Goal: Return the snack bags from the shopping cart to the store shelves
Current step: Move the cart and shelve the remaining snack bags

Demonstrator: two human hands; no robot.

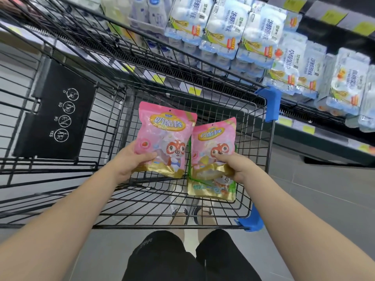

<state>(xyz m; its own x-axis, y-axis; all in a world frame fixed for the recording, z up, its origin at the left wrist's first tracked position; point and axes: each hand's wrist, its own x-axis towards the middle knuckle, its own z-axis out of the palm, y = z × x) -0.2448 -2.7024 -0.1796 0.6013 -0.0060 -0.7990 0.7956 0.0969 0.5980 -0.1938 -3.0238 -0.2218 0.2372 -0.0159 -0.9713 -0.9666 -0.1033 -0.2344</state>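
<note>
Two pink snack bags with a cartoon fox are held up over the black wire shopping cart point(203, 218). My left hand point(129, 161) grips the left snack bag point(165, 130) by its lower left edge, thumb across the front. My right hand point(233, 167) pinches the right snack bag point(211, 145) near its gold lower part. A second bag with a green edge point(209, 189) sits stacked behind the right one, in the same grip. The store shelves point(304, 118) stand to the right and ahead of the cart.
The shelves carry multipacks of white and blue yogurt cups point(223, 35) with yellow price tags point(193, 90) on the edges. A black folded child-seat panel point(58, 116) stands at the cart's left. Blue plastic corner guards point(273, 106) mark the cart's right side. Grey floor lies below.
</note>
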